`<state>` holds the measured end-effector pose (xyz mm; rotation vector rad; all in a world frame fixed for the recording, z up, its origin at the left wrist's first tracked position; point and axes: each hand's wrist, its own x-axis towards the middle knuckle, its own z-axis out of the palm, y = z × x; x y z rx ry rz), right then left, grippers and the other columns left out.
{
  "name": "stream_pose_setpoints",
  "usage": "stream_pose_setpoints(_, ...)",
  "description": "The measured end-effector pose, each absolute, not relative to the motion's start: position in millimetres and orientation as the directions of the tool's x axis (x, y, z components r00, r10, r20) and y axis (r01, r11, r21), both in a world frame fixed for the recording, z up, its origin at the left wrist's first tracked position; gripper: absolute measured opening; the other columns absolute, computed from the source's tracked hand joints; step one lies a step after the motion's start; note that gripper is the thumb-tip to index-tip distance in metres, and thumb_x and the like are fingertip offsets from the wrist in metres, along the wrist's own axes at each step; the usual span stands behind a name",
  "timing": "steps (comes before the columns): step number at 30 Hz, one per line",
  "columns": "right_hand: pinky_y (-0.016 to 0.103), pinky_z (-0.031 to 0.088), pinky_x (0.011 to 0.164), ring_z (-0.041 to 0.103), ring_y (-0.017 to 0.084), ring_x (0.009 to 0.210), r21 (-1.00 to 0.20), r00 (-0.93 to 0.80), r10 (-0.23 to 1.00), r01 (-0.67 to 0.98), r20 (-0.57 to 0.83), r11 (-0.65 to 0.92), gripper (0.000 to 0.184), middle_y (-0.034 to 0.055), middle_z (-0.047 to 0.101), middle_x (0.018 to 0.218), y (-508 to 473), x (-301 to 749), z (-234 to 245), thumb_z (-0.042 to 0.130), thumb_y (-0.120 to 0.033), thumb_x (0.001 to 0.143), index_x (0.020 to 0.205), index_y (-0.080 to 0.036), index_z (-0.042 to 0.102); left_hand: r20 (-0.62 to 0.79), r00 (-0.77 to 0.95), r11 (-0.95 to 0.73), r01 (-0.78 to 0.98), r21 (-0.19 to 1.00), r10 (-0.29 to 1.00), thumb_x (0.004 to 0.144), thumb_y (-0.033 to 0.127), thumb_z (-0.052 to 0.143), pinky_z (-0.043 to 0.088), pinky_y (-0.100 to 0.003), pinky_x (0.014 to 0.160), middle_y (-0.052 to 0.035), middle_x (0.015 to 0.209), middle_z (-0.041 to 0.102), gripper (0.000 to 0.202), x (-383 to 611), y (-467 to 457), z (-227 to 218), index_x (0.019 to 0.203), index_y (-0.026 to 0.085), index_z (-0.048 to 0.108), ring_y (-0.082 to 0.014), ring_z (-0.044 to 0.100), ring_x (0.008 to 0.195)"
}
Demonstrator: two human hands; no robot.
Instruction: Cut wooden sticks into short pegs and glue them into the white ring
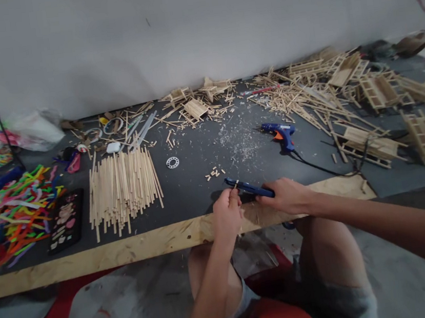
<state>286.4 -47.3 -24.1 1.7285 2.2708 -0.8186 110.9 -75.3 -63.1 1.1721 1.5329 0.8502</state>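
Note:
My right hand [287, 196] is closed around the handle of a blue cutting tool [247, 187] whose tip points left over the table's front edge. My left hand [227, 213] pinches a short thin wooden stick [236, 185] right at the tool's tip. Both hands hover at the plywood edge [138, 246] of the dark table. A few cut stick bits [214, 172] lie just beyond the hands. A blue hot glue gun [279, 134] with an orange trigger lies further back, its black cord running right.
A bundle of long wooden sticks [123, 186] lies at the left. Coloured pipe cleaners [12, 214] and a black phone [65, 220] sit at the far left. Small stick-built frames [382, 90] and loose sticks crowd the right and back. A white ring [172, 162] lies mid-table.

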Motion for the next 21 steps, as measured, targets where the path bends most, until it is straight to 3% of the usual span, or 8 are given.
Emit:
stream_pose_setpoints(11, 0.026, 0.031, 0.051, 0.062, 0.021, 0.069, -0.29, -0.306, 0.828, 0.94, -0.471, 0.182, 0.046, 0.0094, 0.068, 0.077, -39.9, 288.8, -22.6, 0.037, -0.054, 0.083, 0.081, -0.019, 0.067, -0.206, -0.057, 0.212, 0.39, 0.896, 0.977, 0.087, 0.043, 0.037, 0.03, -0.021, 0.046, 0.0026, 0.06, 0.05, 0.032, 110.4, -69.1, -66.7, 0.073, 0.019, 0.053, -0.0089, 0.044, 0.046)
stream_pose_setpoints(21, 0.025, 0.033, 0.054, 0.061, 0.019, 0.07, -0.289, -0.306, 0.84, 0.939, -0.448, 0.188, 0.048, 0.0093, 0.068, 0.079, -38.0, 296.6, -22.6, 0.035, -0.054, 0.084, 0.084, -0.018, 0.067, -0.198, -0.046, 0.2, 0.399, 0.895, 0.979, 0.087, 0.04, 0.038, 0.032, -0.021, 0.047, 0.0026, 0.058, 0.049, 0.031, 119.7, -62.3, -61.1, 0.07, 0.018, 0.053, -0.0092, 0.044, 0.046)
